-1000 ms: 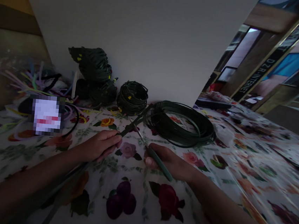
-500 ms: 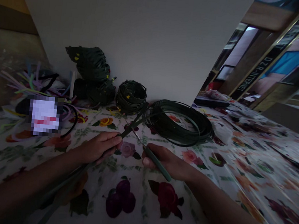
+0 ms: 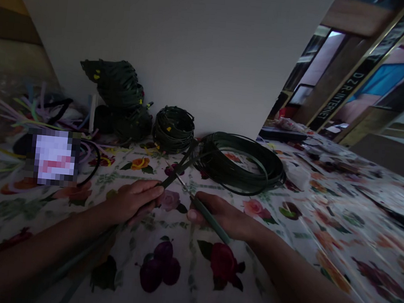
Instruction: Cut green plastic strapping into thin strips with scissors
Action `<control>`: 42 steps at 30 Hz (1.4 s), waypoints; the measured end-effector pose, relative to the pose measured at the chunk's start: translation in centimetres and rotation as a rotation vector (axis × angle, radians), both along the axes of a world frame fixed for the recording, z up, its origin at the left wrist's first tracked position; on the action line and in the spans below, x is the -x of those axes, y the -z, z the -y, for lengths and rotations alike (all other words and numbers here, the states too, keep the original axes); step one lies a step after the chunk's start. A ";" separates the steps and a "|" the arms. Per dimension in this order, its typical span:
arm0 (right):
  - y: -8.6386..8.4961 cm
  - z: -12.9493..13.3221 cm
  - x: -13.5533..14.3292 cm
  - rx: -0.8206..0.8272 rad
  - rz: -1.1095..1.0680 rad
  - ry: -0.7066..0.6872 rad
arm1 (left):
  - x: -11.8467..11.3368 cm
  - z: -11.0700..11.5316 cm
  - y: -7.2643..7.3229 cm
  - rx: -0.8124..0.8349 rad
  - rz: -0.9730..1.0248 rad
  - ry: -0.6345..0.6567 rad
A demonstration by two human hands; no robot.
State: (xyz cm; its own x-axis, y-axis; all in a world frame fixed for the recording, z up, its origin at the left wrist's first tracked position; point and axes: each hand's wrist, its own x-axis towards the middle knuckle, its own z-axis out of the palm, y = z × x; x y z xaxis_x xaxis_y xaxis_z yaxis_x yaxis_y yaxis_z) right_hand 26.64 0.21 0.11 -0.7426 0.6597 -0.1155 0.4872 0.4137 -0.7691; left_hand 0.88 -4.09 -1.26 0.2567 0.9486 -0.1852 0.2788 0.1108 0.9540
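Flat dark green plastic strips (image 3: 172, 176) run from the coil (image 3: 277, 170) back through my left hand (image 3: 136, 200), whose fingers are closed around them. Their ends trail below the left forearm. In my right hand (image 3: 213, 214) is a green-handled tool (image 3: 213, 220) with a slim metal blade, gripped in closed fingers. The blade points up and left and crosses the strips just ahead of the left hand. Whether its edge presses into them, I cannot tell. Part of the tool is hidden by the right hand.
A round woven dark green basket (image 3: 173, 129) stands left of the coil, with more woven pieces (image 3: 117, 86) stacked farther left. Pastel strips (image 3: 31, 106) and a blurred-out white item (image 3: 55, 156) lie at the left. A white panel (image 3: 180, 44) rises behind the flowered tablecloth (image 3: 206, 285).
The whole view has shifted slightly, so things appear a little farther left. Both hands keep their hold on the strips and the tool, with hardly any movement between them.
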 end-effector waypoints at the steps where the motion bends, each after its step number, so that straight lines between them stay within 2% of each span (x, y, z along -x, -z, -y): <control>1: 0.1 0.0 0.0 0.005 0.001 0.001 | 0.0 0.0 0.0 0.001 -0.010 0.004; 11: 0.3 0.3 0.7 0.037 0.005 0.106 | -0.1 0.0 0.0 0.030 0.017 0.011; 25: 1.4 -0.2 1.3 -0.006 0.002 0.239 | 0.6 -1.1 1.2 0.121 0.075 0.076; 29: 2.0 -1.2 0.7 -0.035 -0.018 0.338 | 1.2 -1.9 1.9 0.069 0.142 0.014; 33: 2.2 -1.8 0.1 -0.014 -0.045 0.327 | 1.6 -2.8 2.4 0.022 0.147 -0.095; 37: 2.1 -1.9 0.0 0.092 -0.105 0.332 | 1.6 -3.1 2.1 -0.035 0.097 -0.218; 42: 1.8 -1.3 0.5 0.179 -0.183 0.348 | 1.4 -2.9 1.7 -0.063 0.152 -0.310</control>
State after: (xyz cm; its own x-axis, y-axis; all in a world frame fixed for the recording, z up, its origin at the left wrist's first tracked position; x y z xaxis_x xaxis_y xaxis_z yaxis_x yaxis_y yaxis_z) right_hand 26.14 1.47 -1.66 -0.4983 0.8559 -0.1381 0.4228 0.1009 -0.9006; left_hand -0.52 -1.23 -2.93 -0.0251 0.9941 -0.1059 0.0954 0.1078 0.9896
